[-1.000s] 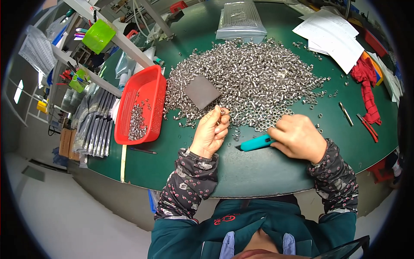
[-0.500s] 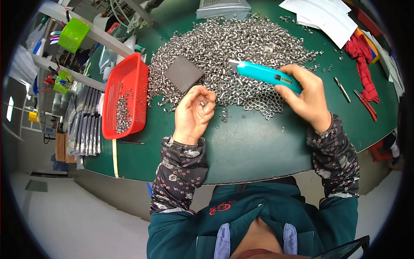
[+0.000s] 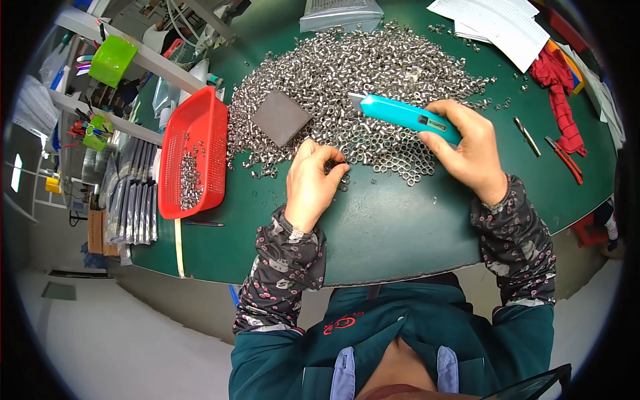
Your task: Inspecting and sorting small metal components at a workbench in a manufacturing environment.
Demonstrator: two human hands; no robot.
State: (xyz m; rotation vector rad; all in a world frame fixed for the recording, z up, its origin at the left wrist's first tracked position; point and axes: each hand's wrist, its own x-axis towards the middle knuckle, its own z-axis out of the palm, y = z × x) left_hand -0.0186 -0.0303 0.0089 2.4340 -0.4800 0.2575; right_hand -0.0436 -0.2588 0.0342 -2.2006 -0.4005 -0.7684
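Note:
A large heap of small shiny metal rings (image 3: 373, 73) covers the far middle of the table. At its near edge my left hand (image 3: 311, 179) is palm down, thumb and fingers drawn together among a few loose rings; what is between the fingertips is too small to make out. My right hand (image 3: 470, 147) grips a teal utility knife (image 3: 403, 113), its blade out and pointing left over the heap. Just beyond my left hand, a dark grey square block (image 3: 282, 118) lies on the rings.
To the left stands a red perforated basket (image 3: 215, 153) with some metal pieces inside. A pen (image 3: 203, 223) lies near it. Off to the right are red-handled pliers (image 3: 565, 162), a metallic pen (image 3: 527, 137), red cloth (image 3: 560, 93) and paper sheets (image 3: 497, 27). A plastic bag (image 3: 341, 15) rests behind the heap.
My left hand has turned from palm up, with a small metal piece in it, to palm down at the heap's near edge. The knife has shifted slightly left.

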